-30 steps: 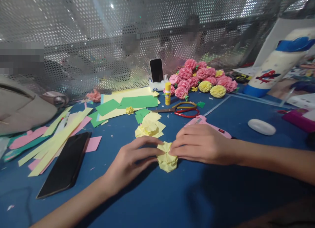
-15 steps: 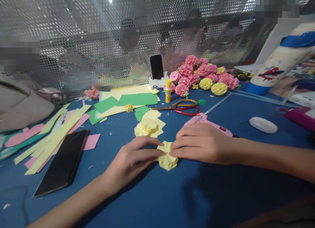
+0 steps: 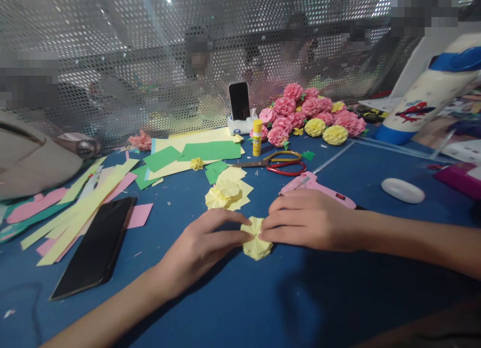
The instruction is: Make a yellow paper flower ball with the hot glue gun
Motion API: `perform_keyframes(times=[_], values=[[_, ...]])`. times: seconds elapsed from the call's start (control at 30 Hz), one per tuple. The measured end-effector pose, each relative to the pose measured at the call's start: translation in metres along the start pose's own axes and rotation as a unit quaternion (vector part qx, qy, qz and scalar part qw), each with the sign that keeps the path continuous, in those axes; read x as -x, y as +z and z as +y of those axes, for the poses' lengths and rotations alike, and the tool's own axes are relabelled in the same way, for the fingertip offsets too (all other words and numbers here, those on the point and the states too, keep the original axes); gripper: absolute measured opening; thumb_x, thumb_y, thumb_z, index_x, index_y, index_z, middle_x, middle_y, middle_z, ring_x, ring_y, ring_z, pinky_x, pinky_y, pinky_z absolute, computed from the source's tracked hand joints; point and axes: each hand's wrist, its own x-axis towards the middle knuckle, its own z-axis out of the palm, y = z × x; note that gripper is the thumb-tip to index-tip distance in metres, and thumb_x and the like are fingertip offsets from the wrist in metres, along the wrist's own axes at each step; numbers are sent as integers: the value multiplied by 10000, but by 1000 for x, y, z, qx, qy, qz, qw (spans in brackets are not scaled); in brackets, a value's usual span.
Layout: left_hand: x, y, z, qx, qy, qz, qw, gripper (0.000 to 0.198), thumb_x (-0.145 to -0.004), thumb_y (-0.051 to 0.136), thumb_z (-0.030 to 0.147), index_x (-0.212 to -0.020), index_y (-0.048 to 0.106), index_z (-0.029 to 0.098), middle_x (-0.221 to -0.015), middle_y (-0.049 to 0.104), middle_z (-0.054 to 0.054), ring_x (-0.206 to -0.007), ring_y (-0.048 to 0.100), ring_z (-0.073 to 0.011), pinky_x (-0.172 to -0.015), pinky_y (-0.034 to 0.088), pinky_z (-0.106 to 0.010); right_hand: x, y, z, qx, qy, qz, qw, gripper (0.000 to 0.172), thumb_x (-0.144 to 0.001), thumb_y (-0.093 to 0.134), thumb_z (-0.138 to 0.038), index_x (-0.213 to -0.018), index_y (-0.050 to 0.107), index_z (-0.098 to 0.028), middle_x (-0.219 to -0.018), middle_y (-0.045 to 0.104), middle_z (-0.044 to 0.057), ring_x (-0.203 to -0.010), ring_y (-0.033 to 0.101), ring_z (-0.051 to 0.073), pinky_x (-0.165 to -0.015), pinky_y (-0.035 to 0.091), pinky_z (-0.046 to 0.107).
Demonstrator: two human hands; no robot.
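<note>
A pleated yellow paper flower [image 3: 256, 246] lies on the blue table between my two hands. My left hand [image 3: 205, 240] grips its left side with bent fingers, the thumb hidden underneath. From the right, my right hand [image 3: 313, 218] presses its fingertips on the flower near its centre. Just beyond are more folded yellow paper pieces [image 3: 227, 190], partly overlapping. A pink glue gun [image 3: 319, 187] lies behind my right hand, which covers part of it. Scissors [image 3: 276, 162] with red and yellow handles rest farther back.
A dark phone [image 3: 95, 250] and yellow and pink paper strips [image 3: 86, 212] lie at the left. Behind stand a glue stick [image 3: 257, 138], a propped phone [image 3: 239, 102] and a heap of pink paper flowers [image 3: 283, 107]. At right are a white oval object [image 3: 403, 190] and a bottle [image 3: 417, 102].
Both hands stay in nearly the same place on the yellow paper flower. The flower's folds look slightly flatter and its outline rounder; nothing else has visibly moved.
</note>
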Motion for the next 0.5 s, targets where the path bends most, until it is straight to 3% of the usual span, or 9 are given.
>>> perform_keyframes(times=[0.5], values=[[5, 3, -2, -14, 27, -7, 1000, 264, -961, 515, 110, -1167, 659, 192, -1209, 620, -110, -1118, 585, -201, -922, 473, -332, -3, -1, 1, 4, -16, -16, 1000, 243, -1000, 446, -102, -1038, 682, -151, -1030, 715, 41, -939, 595, 147, -757, 472, 288]])
